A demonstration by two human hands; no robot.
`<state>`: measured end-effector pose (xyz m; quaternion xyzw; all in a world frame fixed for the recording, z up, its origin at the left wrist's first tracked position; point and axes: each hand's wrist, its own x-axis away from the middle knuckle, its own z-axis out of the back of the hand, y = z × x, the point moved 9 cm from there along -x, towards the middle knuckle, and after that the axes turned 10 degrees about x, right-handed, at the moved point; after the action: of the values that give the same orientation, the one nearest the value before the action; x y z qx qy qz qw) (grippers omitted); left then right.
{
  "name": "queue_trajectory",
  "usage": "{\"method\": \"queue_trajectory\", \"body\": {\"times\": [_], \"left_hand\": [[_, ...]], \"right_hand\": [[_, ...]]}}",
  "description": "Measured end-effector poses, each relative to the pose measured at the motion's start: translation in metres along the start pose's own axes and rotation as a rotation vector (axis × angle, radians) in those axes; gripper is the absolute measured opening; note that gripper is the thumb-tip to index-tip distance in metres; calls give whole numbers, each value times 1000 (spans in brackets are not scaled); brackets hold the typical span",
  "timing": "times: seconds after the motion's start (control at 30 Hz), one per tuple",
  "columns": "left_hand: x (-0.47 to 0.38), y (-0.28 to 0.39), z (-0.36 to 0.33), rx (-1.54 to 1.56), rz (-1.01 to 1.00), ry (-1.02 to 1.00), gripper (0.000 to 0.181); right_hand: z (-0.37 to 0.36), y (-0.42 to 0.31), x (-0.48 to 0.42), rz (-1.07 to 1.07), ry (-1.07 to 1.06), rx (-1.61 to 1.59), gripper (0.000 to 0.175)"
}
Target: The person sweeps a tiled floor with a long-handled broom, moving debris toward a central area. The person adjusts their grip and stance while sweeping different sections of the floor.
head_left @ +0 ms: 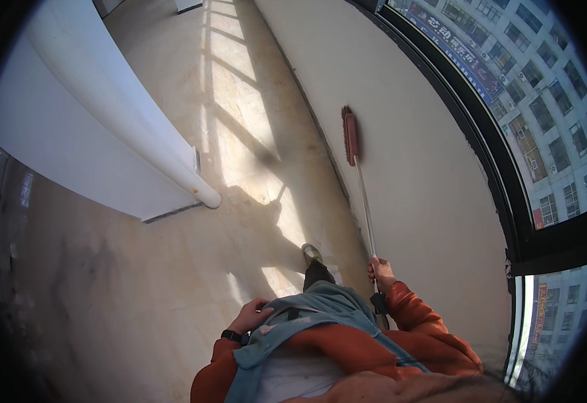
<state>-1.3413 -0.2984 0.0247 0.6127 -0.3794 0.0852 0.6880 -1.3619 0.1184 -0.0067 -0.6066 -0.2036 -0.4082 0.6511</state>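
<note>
My right hand [382, 274] is closed around the pale handle of a broom [351, 138]. The broom's reddish head with dark bristles lies up and ahead of the hand, against or just in front of the plain wall [414, 166] below the window; whether it touches the wall I cannot tell. My left hand [254, 315] rests at the edge of the blue-green apron [323, 302] over my front, fingers bent; whether it grips the cloth is unclear. A dark watch [235, 336] sits on that wrist.
A white column with a round pipe [187, 181] stands on the left. Sunlight and shadows fall on the tiled floor [172, 272], which runs along the wall at right. Above that wall is a black window frame [517, 211] with a building outside. My shoe [312, 253] is on the floor.
</note>
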Motion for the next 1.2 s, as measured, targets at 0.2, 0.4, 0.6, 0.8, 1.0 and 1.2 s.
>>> {"method": "queue_trajectory", "body": {"times": [0.2,0.4,0.6,0.8,1.0,1.2], "left_hand": [[-39,33,-1,22,107,51,32],[-62,57,-1,47,166,94,32],[-79,62,-4,94,218,140,32],[-93,69,-10,108,222,128,32],[-85,52,-16,173,281,143,35],[-64,39,-28,269,333,253,35]], "right_hand": [[-39,-99,-142,17,-64,71,34],[-67,-166,-205,45,-140,245,32],[-53,-192,-198,128,-148,312,32],[-50,-216,-251,159,-109,424,30],[-74,-228,-336,154,-116,533,31],[-125,-142,-372,280,-429,1625,17]]}}
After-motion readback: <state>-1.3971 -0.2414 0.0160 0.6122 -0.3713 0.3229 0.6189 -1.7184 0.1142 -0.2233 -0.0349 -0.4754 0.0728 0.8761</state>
